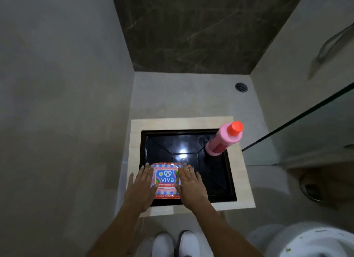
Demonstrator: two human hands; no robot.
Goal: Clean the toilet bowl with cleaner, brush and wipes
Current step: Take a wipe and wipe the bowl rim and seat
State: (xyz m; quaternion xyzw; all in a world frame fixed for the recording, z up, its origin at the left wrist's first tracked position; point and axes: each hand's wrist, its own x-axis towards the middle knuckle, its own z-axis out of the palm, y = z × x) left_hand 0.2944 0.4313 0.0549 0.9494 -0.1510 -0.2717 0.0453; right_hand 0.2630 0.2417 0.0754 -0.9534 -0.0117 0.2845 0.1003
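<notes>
Pink and glossy, the wipes pack (167,180) lies at the near edge of a black tray (214,172) on a beige-rimmed surface (193,122), flanked by the left hand (139,187) and right hand (191,184), each grip spread flat with fingers straight, pinching nothing. Squeezed only between flat palms, the slick pack could slip back down. The pink cleaner bottle (223,139) stands at the tray's far right corner. The toilet bowl (314,241) is cut off bottom right; no brush shows.
</notes>
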